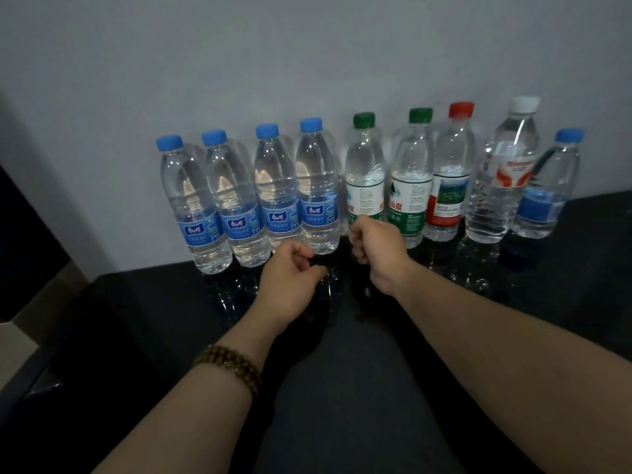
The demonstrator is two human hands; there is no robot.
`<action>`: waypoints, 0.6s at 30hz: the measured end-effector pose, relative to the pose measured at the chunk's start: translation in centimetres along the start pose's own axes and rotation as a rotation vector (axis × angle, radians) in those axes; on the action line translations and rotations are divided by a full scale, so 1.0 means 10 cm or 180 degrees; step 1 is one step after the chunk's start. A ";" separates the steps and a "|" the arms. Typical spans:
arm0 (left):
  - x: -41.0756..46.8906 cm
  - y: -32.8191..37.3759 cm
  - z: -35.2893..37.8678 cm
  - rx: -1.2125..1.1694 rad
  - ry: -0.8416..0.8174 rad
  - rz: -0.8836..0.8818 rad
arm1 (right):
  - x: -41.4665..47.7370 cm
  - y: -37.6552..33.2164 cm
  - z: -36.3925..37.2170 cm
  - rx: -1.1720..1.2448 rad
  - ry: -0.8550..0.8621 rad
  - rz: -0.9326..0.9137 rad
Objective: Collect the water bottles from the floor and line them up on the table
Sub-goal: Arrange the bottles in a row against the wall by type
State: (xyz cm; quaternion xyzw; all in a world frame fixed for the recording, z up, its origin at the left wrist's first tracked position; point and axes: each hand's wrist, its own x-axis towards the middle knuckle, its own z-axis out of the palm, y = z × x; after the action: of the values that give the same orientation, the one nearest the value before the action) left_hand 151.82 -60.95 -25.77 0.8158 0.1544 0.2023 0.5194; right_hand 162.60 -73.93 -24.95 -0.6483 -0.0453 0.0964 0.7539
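Where the counter [143, 309] meets the wall [307, 63]: nine capped water bottles stand upright in a row, and the glossy black top reflects them.
Far left: first blue-capped bottle [195, 200] and second blue-capped bottle [236, 200] stand touching, each with a blue label.
Next along: third blue-capped bottle [277, 193] and fourth blue-capped bottle [316, 186] carry the same label and stand close together.
Left wrist: a brown bead bracelet [229, 367].
Left hand [290, 282]: just in front of the fourth blue-capped bottle's base, fingers curled in, nothing visible in them.
Middle: first green-capped bottle [364, 172], white-and-green label, its base hidden behind the right hand.
Right hand [376, 254]: fingers curled at that bottle's base; I cannot tell whether they grip it or only sit in front.
Right of middle: second green-capped bottle [410, 179], then the red-capped bottle [451, 176] just beside it.
Further right: white-capped bottle [502, 172], the tallest in view, with a red-and-white label.
Far right: a shorter blue-capped bottle [547, 193], overlapping the white-capped bottle's lower right side.
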 end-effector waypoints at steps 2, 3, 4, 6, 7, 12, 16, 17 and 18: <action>0.01 0.00 -0.04 -0.0064 -0.0154 -0.0080 | -0.03 -0.10 -0.26 0.0541 -0.0841 0.0619; 0.02 0.00 -0.04 -0.0018 -0.0239 -0.0058 | -0.05 -0.14 -0.39 0.0840 -0.1074 0.0840; 0.02 0.00 -0.04 0.0057 -0.0311 -0.0008 | -0.09 -0.16 -0.49 0.0979 -0.1191 0.0939; 0.01 -0.02 -0.05 0.0182 -0.0376 0.0122 | -0.14 -0.15 -0.60 0.0762 -0.1301 0.0754; 0.00 -0.03 -0.05 0.0241 -0.0408 0.0197 | -0.15 -0.14 -0.61 0.0485 -0.1276 0.0467; -0.11 0.17 -0.05 0.0752 -0.0582 0.0370 | -0.06 -0.11 -0.64 -0.1474 -0.0357 -0.1104; -0.32 0.49 0.16 0.0815 -0.0485 0.0781 | 0.03 0.00 -0.69 -0.1415 0.0289 -0.1325; -0.35 0.57 0.26 0.0792 -0.0365 0.0881 | 0.06 0.01 -0.68 -0.1463 0.0373 -0.1343; -0.33 0.62 0.36 0.0802 -0.0261 0.0923 | 0.08 0.01 -0.67 -0.1561 0.0423 -0.1372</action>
State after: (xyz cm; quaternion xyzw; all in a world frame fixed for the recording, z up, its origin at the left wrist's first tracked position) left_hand 150.95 -67.89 -22.10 0.8956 0.0380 0.2207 0.3844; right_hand 164.67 -80.26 -26.19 -0.7908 -0.1540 -0.1216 0.5798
